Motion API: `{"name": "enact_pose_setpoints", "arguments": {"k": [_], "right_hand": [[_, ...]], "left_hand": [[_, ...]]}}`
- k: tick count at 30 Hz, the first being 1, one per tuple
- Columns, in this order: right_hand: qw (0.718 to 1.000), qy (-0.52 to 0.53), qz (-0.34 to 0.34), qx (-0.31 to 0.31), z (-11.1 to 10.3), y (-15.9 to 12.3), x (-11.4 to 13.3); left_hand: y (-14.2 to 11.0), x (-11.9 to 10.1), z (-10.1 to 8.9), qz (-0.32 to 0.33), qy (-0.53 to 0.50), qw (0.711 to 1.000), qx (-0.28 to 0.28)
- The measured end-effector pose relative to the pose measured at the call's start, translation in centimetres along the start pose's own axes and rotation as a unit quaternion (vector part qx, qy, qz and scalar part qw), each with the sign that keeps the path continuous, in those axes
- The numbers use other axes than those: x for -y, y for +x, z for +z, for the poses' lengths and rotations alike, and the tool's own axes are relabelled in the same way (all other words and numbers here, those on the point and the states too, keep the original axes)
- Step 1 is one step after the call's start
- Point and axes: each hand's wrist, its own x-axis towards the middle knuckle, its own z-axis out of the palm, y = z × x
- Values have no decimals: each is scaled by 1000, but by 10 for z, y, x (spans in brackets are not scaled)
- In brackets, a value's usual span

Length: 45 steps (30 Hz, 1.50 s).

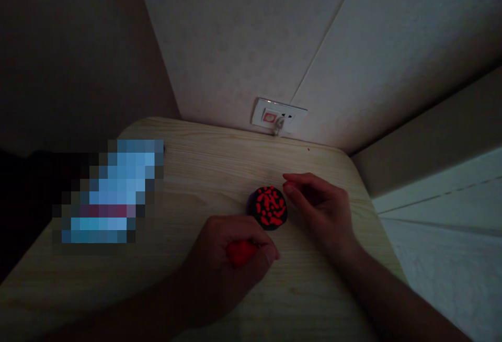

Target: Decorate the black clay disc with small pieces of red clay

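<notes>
A dark round piece (270,208) dotted with many small bright red bits lies on the pale wooden table (204,174). In front of it and to its left, my left hand (231,263) is curled around a soft-looking red lump (240,253), with thumb and forefinger closed together. My right hand (323,208) is just right of the round piece, with thumb and forefinger pinched. A small red bit (289,183) shows between those fingertips. The lump looks like modelling clay, though dim light hides its texture.
A blurred-out bright screen-like object (117,190) lies at the table's left. A wall socket (278,115) with a plug in it sits just above the table's back edge. A tiny red speck (308,149) lies near that edge. Walls stand behind.
</notes>
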Motion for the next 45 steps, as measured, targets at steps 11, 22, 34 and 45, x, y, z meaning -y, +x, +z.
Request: {"name": "enact_pose_setpoints", "arguments": {"k": [11,22,34,45], "right_hand": [[998,19,47,32,2,2,-7],[998,17,46,51,2,3,-5],[994,47,73,64,2,4,-5],[996,38,70,44,2,3,-5]], "left_hand": [[-1,-1,0,-9,0,1000,1],[0,-3,-1,-9,3,1000,5],[1,-2,0,-14,5,1000,0],[1,-3,0,-14,4,1000,2]]}}
